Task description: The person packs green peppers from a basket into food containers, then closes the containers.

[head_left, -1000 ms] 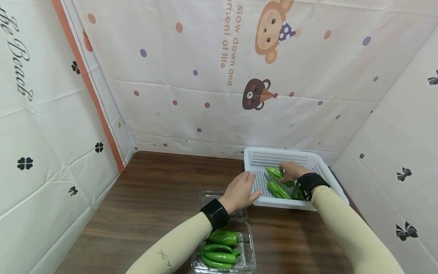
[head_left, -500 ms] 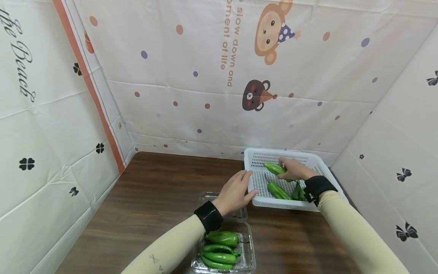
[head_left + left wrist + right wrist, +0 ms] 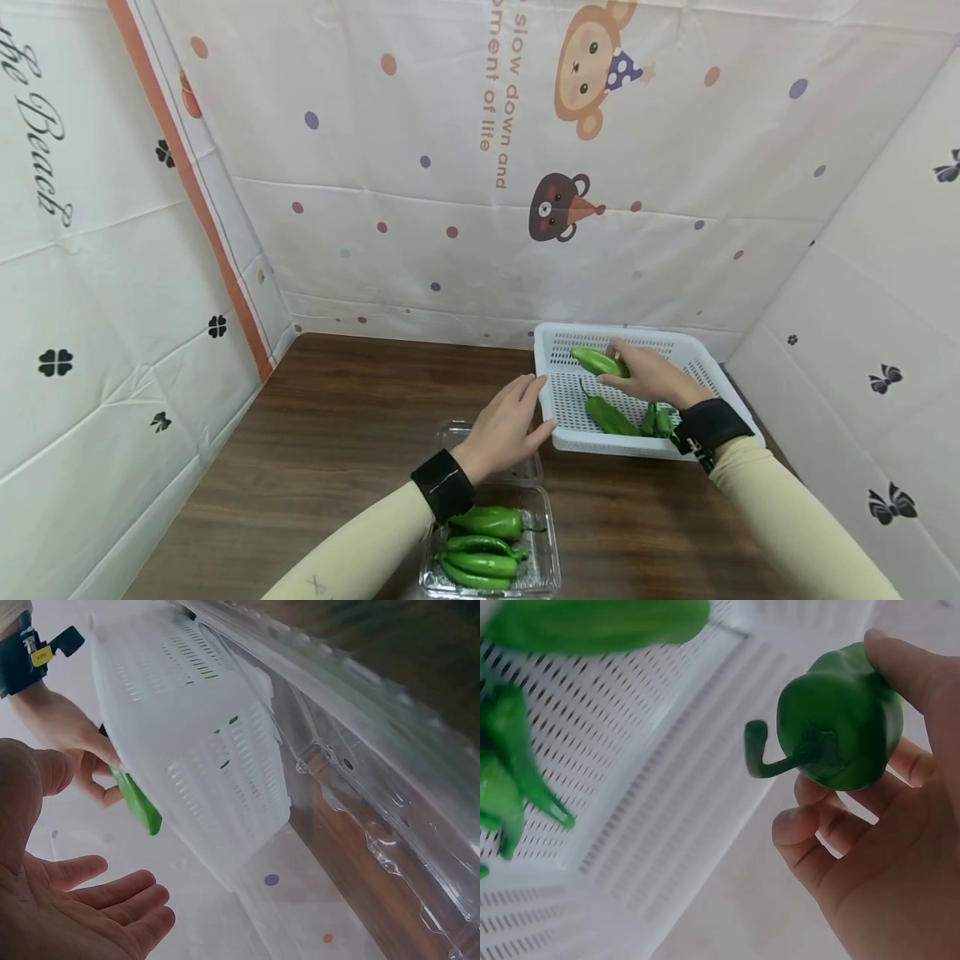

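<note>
The right hand [image 3: 651,377] is grasping a green pepper [image 3: 598,362], fingers and thumb curling round its stem end, and is holding it just above the floor of the white basket [image 3: 558,340]. The right wrist view is showing the same pepper [image 3: 840,727] pinched between thumb and fingers, its bent stem pointing toward the basket [image 3: 675,802] wall.

The left hand [image 3: 508,423] is lying released, fingers straight and slightly spread, with the fingertips touching the near left corner of the basket. In the left wrist view the palm [image 3: 67,915] is facing up and holding nothing, with the basket [image 3: 202,750] just beside it.

More peppers [image 3: 626,417] are lying on the basket floor under the right wrist: one long one and a couple of smaller ones close together.

A clear plastic tray [image 3: 546,571] is sitting on the brown wooden table [image 3: 330,433] near the front edge, just below the left forearm, and is holding several green peppers [image 3: 483,546] stacked side by side. Its clear lid [image 3: 452,433] is lying open behind it, partly hidden by the left wrist
</note>
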Demonstrator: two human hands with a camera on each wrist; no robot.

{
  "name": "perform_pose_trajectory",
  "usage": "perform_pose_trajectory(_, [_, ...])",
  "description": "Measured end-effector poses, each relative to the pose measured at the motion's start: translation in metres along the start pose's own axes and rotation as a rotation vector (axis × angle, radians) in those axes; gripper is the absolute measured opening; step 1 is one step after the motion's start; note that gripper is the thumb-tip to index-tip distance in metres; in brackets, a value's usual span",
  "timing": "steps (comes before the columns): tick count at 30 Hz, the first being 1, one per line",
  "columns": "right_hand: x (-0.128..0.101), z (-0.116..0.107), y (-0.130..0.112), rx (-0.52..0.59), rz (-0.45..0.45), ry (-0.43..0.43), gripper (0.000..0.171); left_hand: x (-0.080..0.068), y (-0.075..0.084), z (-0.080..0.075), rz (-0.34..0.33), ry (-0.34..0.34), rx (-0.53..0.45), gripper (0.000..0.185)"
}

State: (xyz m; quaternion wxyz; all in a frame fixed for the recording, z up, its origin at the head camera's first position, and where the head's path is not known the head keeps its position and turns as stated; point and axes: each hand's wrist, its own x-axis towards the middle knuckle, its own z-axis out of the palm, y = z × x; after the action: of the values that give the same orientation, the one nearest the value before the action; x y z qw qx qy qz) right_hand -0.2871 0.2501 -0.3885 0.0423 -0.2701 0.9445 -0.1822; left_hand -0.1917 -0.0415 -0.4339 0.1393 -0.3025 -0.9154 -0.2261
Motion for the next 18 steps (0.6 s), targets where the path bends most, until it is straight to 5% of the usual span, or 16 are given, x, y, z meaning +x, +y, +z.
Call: perform_pose_trajectory(18, [-0.031,0.013,-0.074,-0.027,-0.186,0.161,0.039,-0.029,0.008,-0.029,-0.001,0.011,-0.035,0.083])
